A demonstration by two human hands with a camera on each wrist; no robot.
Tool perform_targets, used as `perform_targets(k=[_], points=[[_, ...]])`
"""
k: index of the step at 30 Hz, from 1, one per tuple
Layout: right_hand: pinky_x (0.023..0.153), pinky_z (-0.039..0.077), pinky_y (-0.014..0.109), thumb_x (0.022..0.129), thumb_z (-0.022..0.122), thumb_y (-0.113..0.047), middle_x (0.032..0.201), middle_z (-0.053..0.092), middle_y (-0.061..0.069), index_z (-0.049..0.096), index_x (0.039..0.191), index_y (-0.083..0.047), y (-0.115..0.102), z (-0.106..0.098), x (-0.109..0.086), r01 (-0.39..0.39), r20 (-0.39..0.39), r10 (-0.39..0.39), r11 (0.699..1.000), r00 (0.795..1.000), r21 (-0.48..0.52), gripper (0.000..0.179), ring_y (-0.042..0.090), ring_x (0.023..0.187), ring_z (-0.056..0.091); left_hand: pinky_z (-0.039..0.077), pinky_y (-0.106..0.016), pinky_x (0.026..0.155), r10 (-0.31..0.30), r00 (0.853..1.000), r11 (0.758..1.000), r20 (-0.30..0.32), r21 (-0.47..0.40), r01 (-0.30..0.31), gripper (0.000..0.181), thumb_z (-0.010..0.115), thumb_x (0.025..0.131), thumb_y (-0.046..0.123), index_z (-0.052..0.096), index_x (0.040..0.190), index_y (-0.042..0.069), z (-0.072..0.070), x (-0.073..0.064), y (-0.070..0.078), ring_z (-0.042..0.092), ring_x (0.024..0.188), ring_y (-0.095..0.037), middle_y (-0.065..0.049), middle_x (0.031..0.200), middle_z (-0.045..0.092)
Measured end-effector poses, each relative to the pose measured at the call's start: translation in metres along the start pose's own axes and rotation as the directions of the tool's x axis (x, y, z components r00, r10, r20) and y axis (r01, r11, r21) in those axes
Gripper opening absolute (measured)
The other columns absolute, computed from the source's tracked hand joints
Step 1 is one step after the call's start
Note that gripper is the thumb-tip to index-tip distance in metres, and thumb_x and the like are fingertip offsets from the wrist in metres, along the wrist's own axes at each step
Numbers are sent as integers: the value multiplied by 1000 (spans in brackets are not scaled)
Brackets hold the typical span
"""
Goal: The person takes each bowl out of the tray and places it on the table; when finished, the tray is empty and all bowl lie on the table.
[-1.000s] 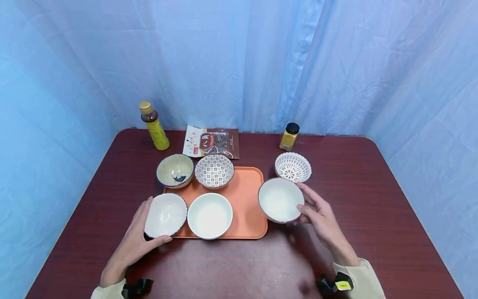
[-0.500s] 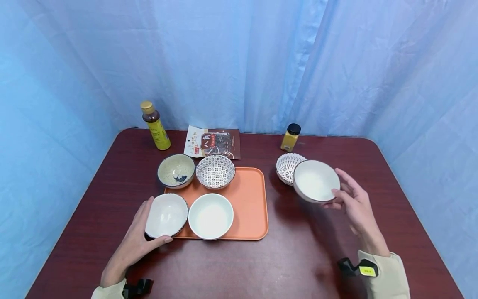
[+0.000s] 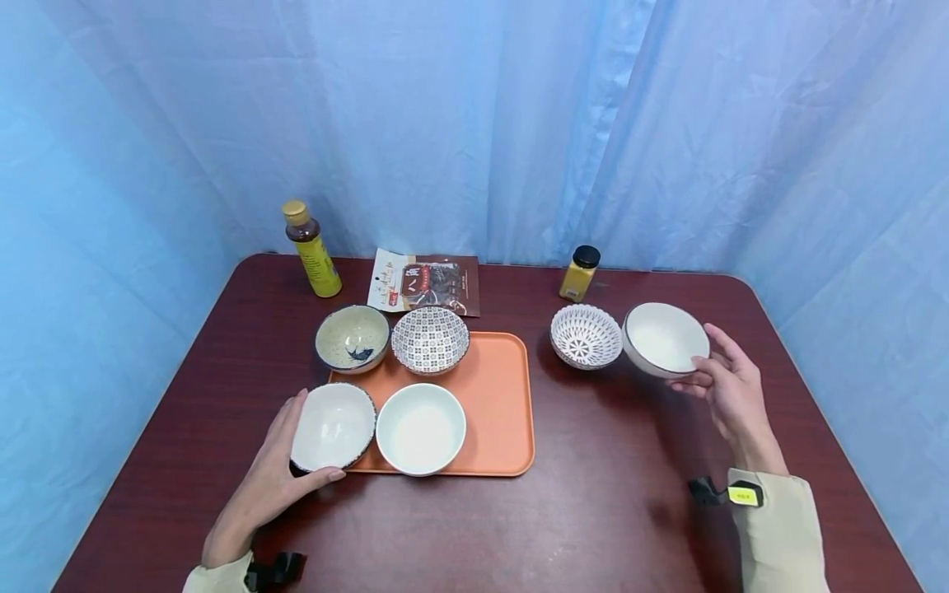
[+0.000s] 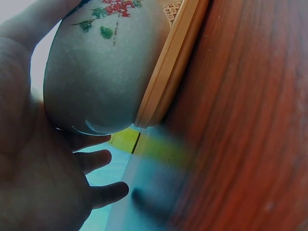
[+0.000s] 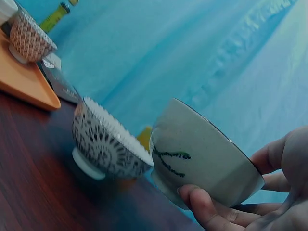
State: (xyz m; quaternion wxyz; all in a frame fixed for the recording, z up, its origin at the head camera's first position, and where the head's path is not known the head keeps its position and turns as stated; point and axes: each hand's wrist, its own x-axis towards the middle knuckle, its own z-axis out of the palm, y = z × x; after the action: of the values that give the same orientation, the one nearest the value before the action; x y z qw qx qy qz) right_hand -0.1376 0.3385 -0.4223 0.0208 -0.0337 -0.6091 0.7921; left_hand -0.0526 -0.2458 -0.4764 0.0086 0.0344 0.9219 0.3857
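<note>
My left hand (image 3: 267, 478) grips a white bowl with a dark rim (image 3: 334, 427) at the tray's front left corner, thumb in front and fingers along its left side. Red flowers and green leaves decorate that bowl's outside (image 4: 103, 72) in the left wrist view. On the right, a plain-inside white bowl (image 3: 666, 336) is held by my right hand (image 3: 734, 391), thumb near the rim and fingers below. The right wrist view shows green sprigs on this bowl (image 5: 207, 149), a fingertip close to its foot. Left of it stands a black-and-white patterned bowl (image 3: 586, 336).
An orange tray (image 3: 497, 403) bears a pale green-white bowl (image 3: 420, 428) and a checkered bowl (image 3: 430, 339). A speckled bowl with a blue motif (image 3: 352, 338) overlaps its back left corner. Behind are a sauce bottle (image 3: 315, 255), a spice packet (image 3: 430, 284) and a black-lidded jar (image 3: 580, 273).
My right hand has carried its white bowl from the tray's right edge rightward and back, to the right side of the patterned bowl. The left hand has stayed on its bowl.
</note>
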Motion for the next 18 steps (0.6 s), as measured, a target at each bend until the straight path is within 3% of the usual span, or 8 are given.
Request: perform_targets(k=[9,18], points=[[62,62,35,99,45,7,101,64,1,18,159,-11,13,-14,17,-40,-43,42,998,998,43,68,23,67,76,29,-77,106,-10,1000,1000,5,18,10,123,88,72,39,10,162,8,1,0,0,23,146,-51,-29,163,17],[63,62,34,100,47,3,104,62,-4,14,161,-12,21,-22,23,-72,-96,72,997,993,9,71,21,67,76,29,-77,106,-1,1000,1000,-2,7,1,123,88,72,38,11,162,7,1,0,0,23,146,-50,-28,163,18]])
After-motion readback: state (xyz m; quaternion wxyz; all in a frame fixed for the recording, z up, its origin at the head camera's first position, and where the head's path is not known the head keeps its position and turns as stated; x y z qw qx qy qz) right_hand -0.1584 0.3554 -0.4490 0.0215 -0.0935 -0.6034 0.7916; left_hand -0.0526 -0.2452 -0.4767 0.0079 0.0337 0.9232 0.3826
